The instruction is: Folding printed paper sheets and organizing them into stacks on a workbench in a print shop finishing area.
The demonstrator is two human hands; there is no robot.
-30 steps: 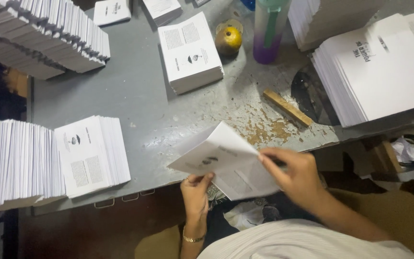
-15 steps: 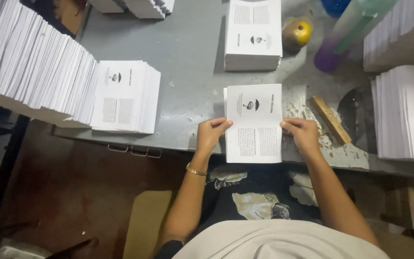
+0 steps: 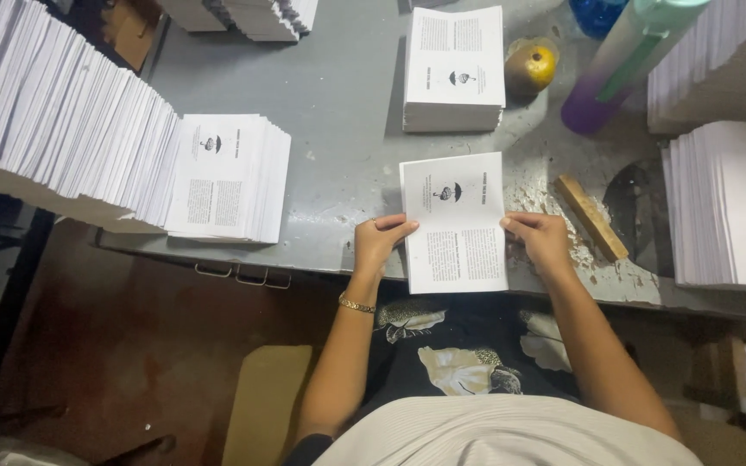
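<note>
A folded white printed sheet (image 3: 455,222) lies flat at the near edge of the grey table (image 3: 338,147). My left hand (image 3: 378,245) pinches its left edge, a thin bracelet on that wrist. My right hand (image 3: 541,242) pinches the right edge. Both hands rest on the tabletop with the sheet between them.
A stack of the same folded sheets (image 3: 454,69) sits just beyond, another stack (image 3: 226,177) to the left beside long rows of sheets (image 3: 53,121). A wooden stick (image 3: 591,217), a yellow round object (image 3: 534,65), a purple-green bottle (image 3: 619,65) and a tall stack (image 3: 731,203) lie right.
A second ago the sheet was held loosely, tilted above the table edge. It now lies folded and flat on the table, squared between both hands.
</note>
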